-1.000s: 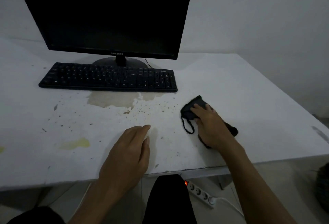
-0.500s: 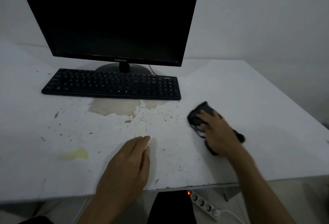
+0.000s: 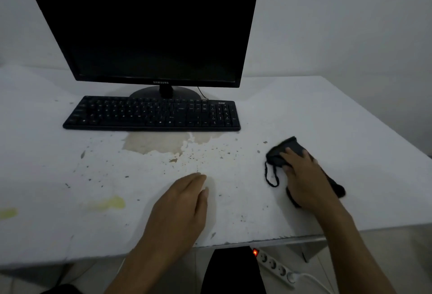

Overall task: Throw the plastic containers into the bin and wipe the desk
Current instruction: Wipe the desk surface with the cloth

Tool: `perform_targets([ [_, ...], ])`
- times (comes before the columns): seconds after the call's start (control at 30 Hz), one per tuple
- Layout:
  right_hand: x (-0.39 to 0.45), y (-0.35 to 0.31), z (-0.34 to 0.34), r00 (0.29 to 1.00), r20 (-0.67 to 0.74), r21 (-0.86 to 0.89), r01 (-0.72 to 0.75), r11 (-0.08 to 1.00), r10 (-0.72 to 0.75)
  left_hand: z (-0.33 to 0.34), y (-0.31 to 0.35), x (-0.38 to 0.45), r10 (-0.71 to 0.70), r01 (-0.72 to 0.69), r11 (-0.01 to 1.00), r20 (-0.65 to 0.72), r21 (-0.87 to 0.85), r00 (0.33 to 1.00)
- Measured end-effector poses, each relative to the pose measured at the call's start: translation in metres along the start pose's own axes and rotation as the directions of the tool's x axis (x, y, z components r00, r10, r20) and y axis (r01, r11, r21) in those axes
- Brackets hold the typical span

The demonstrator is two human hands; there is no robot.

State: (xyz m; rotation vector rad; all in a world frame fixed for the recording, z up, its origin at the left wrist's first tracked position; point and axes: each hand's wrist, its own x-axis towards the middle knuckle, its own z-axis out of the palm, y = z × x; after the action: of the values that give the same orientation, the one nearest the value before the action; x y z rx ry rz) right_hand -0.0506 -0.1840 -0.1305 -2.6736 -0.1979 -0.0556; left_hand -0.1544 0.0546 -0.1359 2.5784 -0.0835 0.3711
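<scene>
One dark crumpled cloth (image 3: 284, 151) lies centre right on the stained white tabletop (image 3: 327, 116), pressed by the right hand (image 3: 304, 176) with fingers flat; the left hand (image 3: 180, 205) rests flat at lower centre, fingers together.

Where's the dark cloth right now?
In the head view, the dark cloth lies on the right side of the desk, under the right hand, right of the keyboard.
</scene>
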Motion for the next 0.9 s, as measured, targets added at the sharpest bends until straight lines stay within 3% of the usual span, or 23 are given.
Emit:
perform_targets([
  [0.13, -0.024, -0.004, 0.008, 0.98, 0.06, 0.004, 0.192, 0.981, -0.191, 0.01, -0.003, 0.0, -0.012, 0.012, 1.0, 0.029, -0.004, 1.0],
  [0.3, -0.034, 0.017, -0.025, 0.999, -0.028, 0.059, -0.02, 0.998, 0.022, 0.011, -0.004, 0.002, 0.008, -0.008, 1.0, -0.013, -0.024, 1.0],
  [0.37, -0.015, 0.008, -0.021, 1.0, 0.002, 0.014, -0.023, 1.0, 0.023, 0.01, -0.004, 0.001, 0.012, -0.012, 1.0, -0.033, -0.018, 0.999],
  [0.63, -0.019, -0.046, 0.031, 0.949, 0.084, -0.011, 0.307, 0.952, -0.305, 0.013, -0.008, -0.004, -0.003, 0.004, 1.0, -0.014, 0.021, 1.0],
  [0.77, -0.034, 0.004, -0.001, 0.995, -0.016, 0.023, 0.102, 0.995, -0.101, 0.013, -0.007, -0.005, 0.004, -0.004, 1.0, -0.009, 0.022, 1.0],
  [0.9, -0.014, 0.02, -0.02, 0.989, -0.089, 0.014, -0.119, 0.993, 0.12, 0.01, -0.007, -0.002, 0.016, -0.016, 1.0, -0.024, -0.003, 1.0],
])
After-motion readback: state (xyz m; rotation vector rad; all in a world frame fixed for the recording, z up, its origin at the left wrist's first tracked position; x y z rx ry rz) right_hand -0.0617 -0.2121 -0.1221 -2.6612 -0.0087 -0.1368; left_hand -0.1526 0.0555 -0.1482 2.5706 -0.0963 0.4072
